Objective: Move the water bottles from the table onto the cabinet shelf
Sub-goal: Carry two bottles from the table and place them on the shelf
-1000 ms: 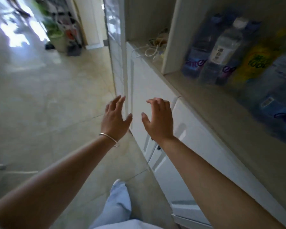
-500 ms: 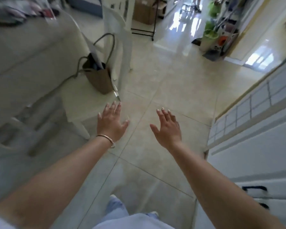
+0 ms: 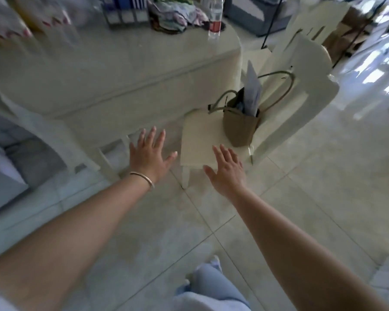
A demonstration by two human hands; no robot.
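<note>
Both hands reach forward over the tiled floor (image 3: 290,209), empty, fingers spread wide: the left hand (image 3: 149,157), with a thin bracelet (image 3: 143,178) at the wrist, and the right hand (image 3: 228,170) just beside it. 1 water bottle (image 3: 215,17) with a red label stands upright near the far edge of the cloth-covered table (image 3: 121,70), well apart from both hands. A brown handbag (image 3: 241,125) sits on a pale chair (image 3: 279,102) by the table

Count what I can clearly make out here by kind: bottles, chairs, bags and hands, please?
Water bottle: 1
Chairs: 2, near, far
Handbag: 1
Hands: 2, left hand, right hand
Total: 6
</note>
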